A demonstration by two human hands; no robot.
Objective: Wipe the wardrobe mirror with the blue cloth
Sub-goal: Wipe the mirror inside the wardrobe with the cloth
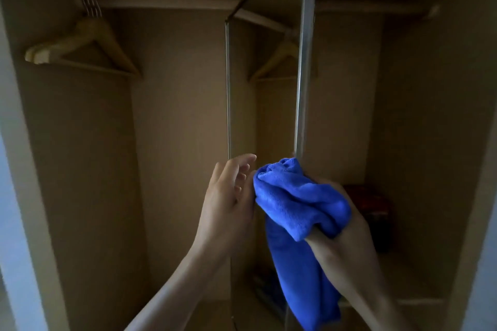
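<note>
A tall narrow mirror (pixel 265 94) stands edge-on in the middle of the open wardrobe, its glass facing left and reflecting the hangers. My right hand (pixel 347 239) grips a bunched blue cloth (pixel 298 204), whose top touches the mirror's lower part near its metal edge (pixel 304 83). The rest of the cloth hangs down below my fist. My left hand (pixel 228 193) is at the mirror's left edge with its fingers relaxed and spread, holding nothing; whether it touches the glass I cannot tell.
Several wooden hangers (pixel 80 45) hang on the rail (pixel 166 2) at the upper left. A dark reddish box (pixel 373 212) sits low on the right. Wardrobe side walls (pixel 53 169) close in on both sides.
</note>
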